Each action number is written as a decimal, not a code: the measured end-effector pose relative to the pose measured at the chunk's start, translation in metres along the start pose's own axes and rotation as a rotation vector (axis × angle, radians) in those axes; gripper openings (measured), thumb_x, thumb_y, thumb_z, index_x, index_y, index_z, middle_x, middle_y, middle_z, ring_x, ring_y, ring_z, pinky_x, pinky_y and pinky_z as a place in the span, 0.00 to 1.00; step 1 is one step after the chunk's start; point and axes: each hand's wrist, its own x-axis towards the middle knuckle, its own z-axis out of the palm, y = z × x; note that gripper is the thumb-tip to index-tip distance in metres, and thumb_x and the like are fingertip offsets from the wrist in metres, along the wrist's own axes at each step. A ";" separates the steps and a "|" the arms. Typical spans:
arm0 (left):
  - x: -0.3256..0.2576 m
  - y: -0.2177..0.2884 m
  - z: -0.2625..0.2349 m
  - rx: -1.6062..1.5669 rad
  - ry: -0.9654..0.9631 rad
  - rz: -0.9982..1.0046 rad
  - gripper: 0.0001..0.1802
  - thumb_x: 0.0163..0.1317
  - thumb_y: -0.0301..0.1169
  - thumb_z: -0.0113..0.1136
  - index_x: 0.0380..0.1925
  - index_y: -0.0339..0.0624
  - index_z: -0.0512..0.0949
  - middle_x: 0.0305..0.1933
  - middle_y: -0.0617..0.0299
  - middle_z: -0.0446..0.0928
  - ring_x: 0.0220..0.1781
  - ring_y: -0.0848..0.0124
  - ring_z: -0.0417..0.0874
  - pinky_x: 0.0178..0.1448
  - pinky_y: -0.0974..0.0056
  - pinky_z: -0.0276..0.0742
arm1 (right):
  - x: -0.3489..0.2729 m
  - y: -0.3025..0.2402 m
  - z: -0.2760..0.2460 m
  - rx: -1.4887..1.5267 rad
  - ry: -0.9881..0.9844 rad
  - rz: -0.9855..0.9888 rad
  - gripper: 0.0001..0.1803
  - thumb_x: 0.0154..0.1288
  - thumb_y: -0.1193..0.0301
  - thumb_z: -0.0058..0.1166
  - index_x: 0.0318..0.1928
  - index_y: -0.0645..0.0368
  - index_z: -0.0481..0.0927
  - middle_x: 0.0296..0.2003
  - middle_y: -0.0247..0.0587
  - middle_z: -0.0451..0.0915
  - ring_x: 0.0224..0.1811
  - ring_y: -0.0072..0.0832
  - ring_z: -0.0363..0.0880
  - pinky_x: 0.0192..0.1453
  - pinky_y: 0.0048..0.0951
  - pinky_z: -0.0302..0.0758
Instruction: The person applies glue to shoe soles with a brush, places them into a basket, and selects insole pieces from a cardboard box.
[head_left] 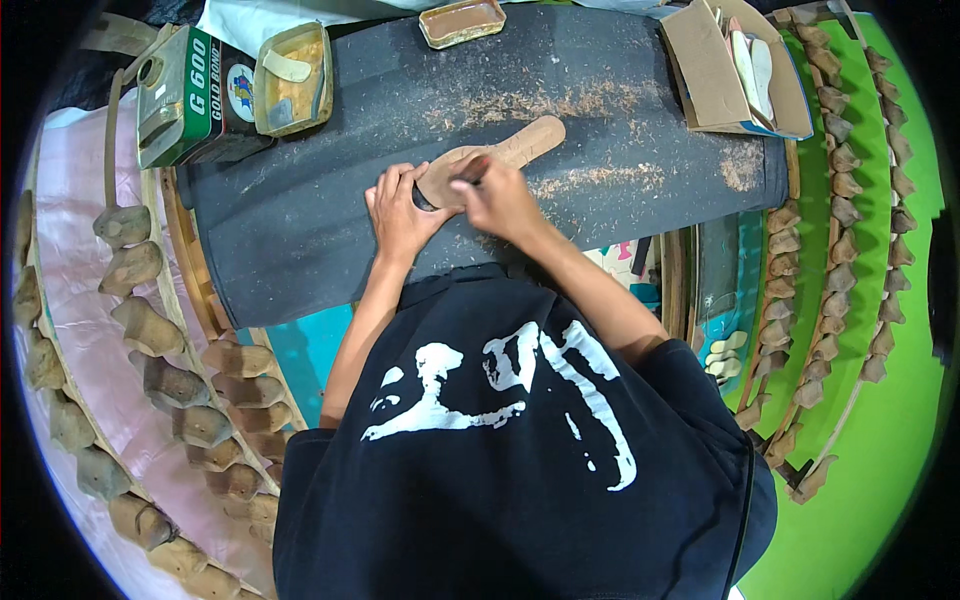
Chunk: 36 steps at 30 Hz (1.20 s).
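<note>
A tan, sole-shaped piece (530, 145), most likely a shoe insole, lies on the dark work surface, its narrower end pointing away to the right. My left hand (400, 208) grips its wide near-left end, fingers along the edge and thumb toward me. Part of a black item (424, 198) shows under that end, mostly hidden. Over the wide part, my right hand (497, 205) is closed around a dark brown tool handle (472, 172); its working end is blurred and hidden. Brown shavings (540, 105) lie scattered beyond and right of the piece.
A green metal can (190, 110) and a tub with a spatula (300, 110) stand at the far left of the dark cloth (290, 240). A shallow tray (462, 25) sits at the back, a cardboard box (705, 65) at far right. Racks of wooden shoe lasts (150, 325) flank both sides.
</note>
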 end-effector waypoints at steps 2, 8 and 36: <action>0.000 0.003 -0.003 -0.006 -0.009 -0.027 0.49 0.32 0.58 0.87 0.56 0.47 0.84 0.54 0.62 0.79 0.60 0.61 0.80 0.62 0.53 0.67 | 0.006 0.013 -0.025 -0.054 0.088 0.072 0.09 0.68 0.75 0.64 0.46 0.65 0.81 0.38 0.57 0.88 0.42 0.52 0.90 0.49 0.45 0.86; 0.003 0.005 -0.005 -0.016 -0.017 0.005 0.49 0.32 0.57 0.88 0.57 0.47 0.85 0.55 0.62 0.79 0.61 0.60 0.79 0.62 0.53 0.67 | 0.016 0.021 -0.052 -0.245 0.208 0.100 0.09 0.66 0.77 0.64 0.45 0.64 0.80 0.39 0.54 0.86 0.41 0.52 0.89 0.45 0.46 0.85; 0.001 0.007 -0.005 0.010 -0.018 -0.034 0.50 0.29 0.55 0.90 0.57 0.49 0.84 0.57 0.62 0.80 0.63 0.61 0.80 0.65 0.53 0.68 | 0.015 0.037 -0.069 -0.145 0.292 0.055 0.09 0.67 0.74 0.65 0.44 0.65 0.83 0.37 0.55 0.89 0.36 0.49 0.90 0.40 0.43 0.85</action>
